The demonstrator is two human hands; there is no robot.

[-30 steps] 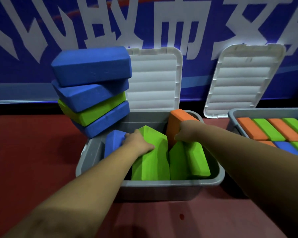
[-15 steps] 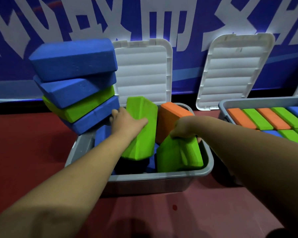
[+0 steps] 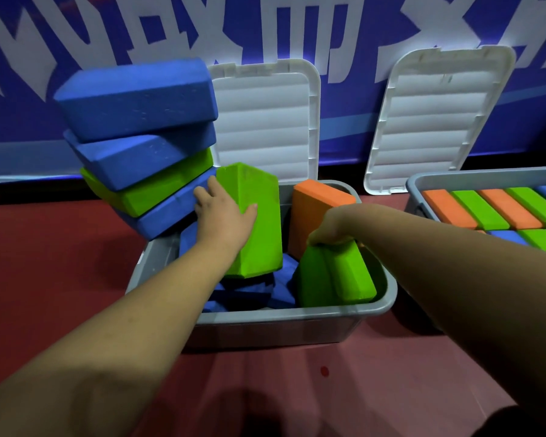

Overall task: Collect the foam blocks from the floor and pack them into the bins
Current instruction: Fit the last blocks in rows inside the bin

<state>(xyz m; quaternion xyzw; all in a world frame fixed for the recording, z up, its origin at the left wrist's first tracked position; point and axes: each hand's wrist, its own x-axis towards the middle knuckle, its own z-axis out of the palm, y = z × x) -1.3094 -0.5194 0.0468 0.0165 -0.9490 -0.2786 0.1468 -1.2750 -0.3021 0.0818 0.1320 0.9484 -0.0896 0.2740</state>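
My left hand (image 3: 226,217) grips the tall green block (image 3: 259,234), my right hand (image 3: 330,230) the low green block (image 3: 344,279); I'd lay both flat in the bin (image 3: 297,314).

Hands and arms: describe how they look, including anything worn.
The left hand and right hand are bare: no gloves, rings or watch visible. The left forearm and right forearm are bare too, with no sleeves visible on them.

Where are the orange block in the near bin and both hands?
orange block (image 3: 309,225): head view, its front face.
left hand (image 3: 224,217): head view, back of the hand.
right hand (image 3: 330,230): head view, its knuckles.
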